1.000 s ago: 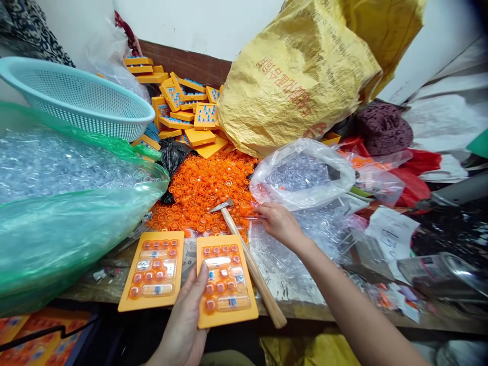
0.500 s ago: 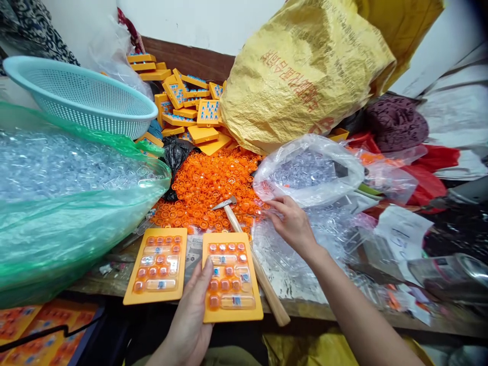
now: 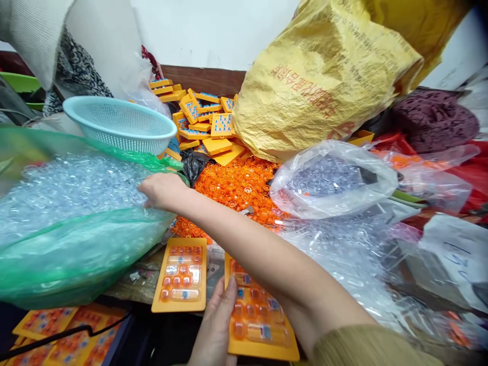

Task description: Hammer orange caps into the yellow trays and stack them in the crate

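Observation:
My left hand (image 3: 219, 323) grips the left edge of a yellow-orange panel (image 3: 263, 351), its thumb on the front. Clear and orange pieces fill the panel's slots. My right forearm crosses over its top part. My right hand (image 3: 162, 190) is at the right end of the green bag (image 3: 95, 244), over its heap of small clear pieces (image 3: 84, 188); its fingers are bent, and their tips are hidden. A second filled panel (image 3: 181, 303) lies on the table edge, left of the held one. Behind the forearm is a pile of orange rings (image 3: 232, 183).
A blue basket (image 3: 122, 119) stands behind the green bag. Stacked yellow panels (image 3: 219, 146) and a large yellow sack (image 3: 320, 81) are at the back. An open white bag (image 3: 280, 195) of clear pieces sits on the right. More filled panels (image 3: 46, 323) lie at lower left.
My right hand has moved left from beside the white bag to the green bag, its forearm now across the held panel and the hammer. The view has shifted left, and the held panel sits lower.

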Demonstrator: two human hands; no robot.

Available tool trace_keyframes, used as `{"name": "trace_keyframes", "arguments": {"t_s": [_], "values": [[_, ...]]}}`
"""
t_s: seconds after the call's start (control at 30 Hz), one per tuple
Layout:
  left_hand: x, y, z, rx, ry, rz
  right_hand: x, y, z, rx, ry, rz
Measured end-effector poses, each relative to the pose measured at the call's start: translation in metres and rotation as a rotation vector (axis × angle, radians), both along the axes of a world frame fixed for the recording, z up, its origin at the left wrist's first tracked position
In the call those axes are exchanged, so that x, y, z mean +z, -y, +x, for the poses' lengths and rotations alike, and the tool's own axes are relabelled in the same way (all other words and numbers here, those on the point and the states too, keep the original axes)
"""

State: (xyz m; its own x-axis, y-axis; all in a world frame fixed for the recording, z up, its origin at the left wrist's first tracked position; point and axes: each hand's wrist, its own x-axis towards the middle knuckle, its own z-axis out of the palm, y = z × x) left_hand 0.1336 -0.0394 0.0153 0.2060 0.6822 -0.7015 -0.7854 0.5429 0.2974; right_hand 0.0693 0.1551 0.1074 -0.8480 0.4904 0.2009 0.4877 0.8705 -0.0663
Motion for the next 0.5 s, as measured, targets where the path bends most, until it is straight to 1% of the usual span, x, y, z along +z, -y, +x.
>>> {"name": "trace_keyframes", "arguments": {"t_s": [0.03, 0.1, 0.2, 0.27, 0.37, 0.43, 0.5], "values": [[0.000, 0.000, -0.003, 0.001, -0.003, -0.007, -0.007, -0.004, -0.008, -0.005, 0.037, -0.027], [0.001, 0.001, -0.009, 0.007, 0.004, -0.006, -0.018, -0.009, -0.014, -0.018, 0.062, -0.061], [0.005, 0.001, -0.013, 0.019, 0.025, -0.003, -0.025, -0.008, -0.010, -0.033, -0.003, -0.072], [0.007, 0.001, -0.013, 0.031, 0.031, -0.005, -0.022, -0.005, -0.004, -0.038, -0.088, -0.067], [0.010, 0.002, -0.013, 0.068, 0.008, -0.018, -0.013, 0.003, 0.008, -0.055, -0.263, -0.056], [0.012, 0.003, -0.015, 0.100, -0.015, -0.036, -0.006, 0.013, 0.024, -0.057, -0.392, -0.053], [0.013, 0.003, -0.018, 0.127, -0.025, -0.047, -0.001, 0.028, 0.049, -0.037, -0.500, -0.059]]}}
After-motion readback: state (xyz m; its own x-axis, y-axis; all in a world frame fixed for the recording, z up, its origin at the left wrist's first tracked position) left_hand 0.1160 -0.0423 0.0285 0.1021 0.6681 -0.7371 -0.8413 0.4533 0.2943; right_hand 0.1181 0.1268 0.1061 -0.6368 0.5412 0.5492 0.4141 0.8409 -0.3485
